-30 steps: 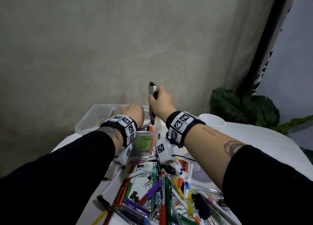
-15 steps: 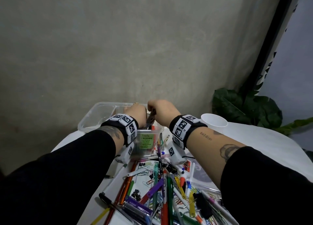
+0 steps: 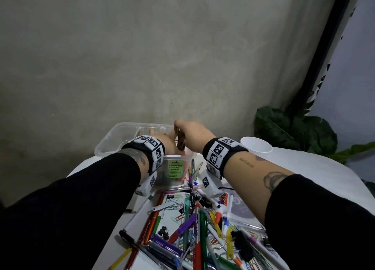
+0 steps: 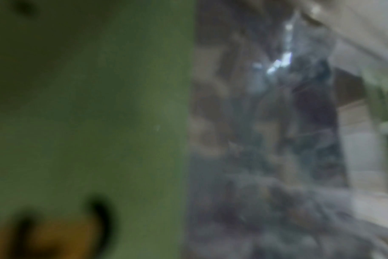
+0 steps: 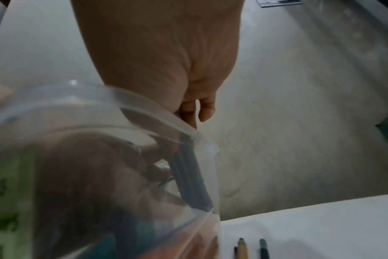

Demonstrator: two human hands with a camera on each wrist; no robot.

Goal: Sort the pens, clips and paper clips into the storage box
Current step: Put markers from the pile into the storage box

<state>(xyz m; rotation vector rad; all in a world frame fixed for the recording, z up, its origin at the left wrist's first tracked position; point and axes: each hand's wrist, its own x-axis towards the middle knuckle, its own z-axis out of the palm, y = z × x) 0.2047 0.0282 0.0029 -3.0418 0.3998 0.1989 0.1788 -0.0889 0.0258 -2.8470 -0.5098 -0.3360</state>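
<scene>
The clear plastic storage box (image 3: pixel 105 145) stands at the table's far edge, with a green handwritten label (image 3: pixel 175 169) on its near wall. My right hand (image 3: pixel 190 135) reaches down over the near right compartment and grips a long dark tool (image 3: pixel 180 144) from the top. In the right wrist view the right hand (image 5: pixel 195 115) dips behind the box rim (image 5: pixel 144 105), and the dark tool (image 5: pixel 190 175) stands inside the box. My left hand (image 3: pixel 167 142) is in the same compartment beside it, its fingers hidden. The left wrist view is a blur of the green label (image 4: pixel 89 105).
A heap of pens, markers, binder clips and paper clips (image 3: pixel 194 219) covers the white table in front of the box. A white cup (image 3: pixel 255 146) stands to the right of the box, with a leafy plant (image 3: pixel 294 131) behind it. A wall rises just past the box.
My right hand, which held the dark tool up above the box a second ago, has lowered it into the near compartment. The left hand stayed at the box.
</scene>
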